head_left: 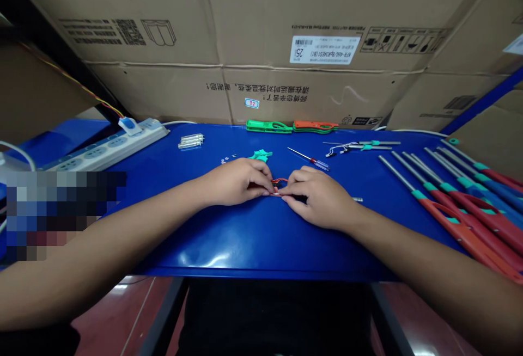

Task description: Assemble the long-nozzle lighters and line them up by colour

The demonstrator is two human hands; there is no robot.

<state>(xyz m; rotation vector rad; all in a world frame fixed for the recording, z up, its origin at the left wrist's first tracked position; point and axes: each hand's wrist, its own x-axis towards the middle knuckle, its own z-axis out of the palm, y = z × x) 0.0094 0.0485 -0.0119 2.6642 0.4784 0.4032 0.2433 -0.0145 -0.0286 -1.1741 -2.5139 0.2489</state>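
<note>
Both of my hands meet over the middle of the blue table, with bent fingers on an orange lighter casing (280, 181). My left hand (235, 182) pinches its left end, and my right hand (321, 195) grips the right end. Much of the casing is hidden by the fingers; an orange loop and a small pale part show between them. Just behind my left hand lie green plastic pieces (261, 155) and some tiny white parts (224, 160). A screwdriver (314, 161) with a clear and red handle rests behind my right hand.
Long-nosed lighters (445, 203) cover the right side. Green casings (267, 127) and an orange casing (314, 126) lie by the cardboard wall (253, 29). Metal rods with wires (347, 148) are at back right, silver cylinders (190, 141) at back left. A power strip (112, 146) lies left.
</note>
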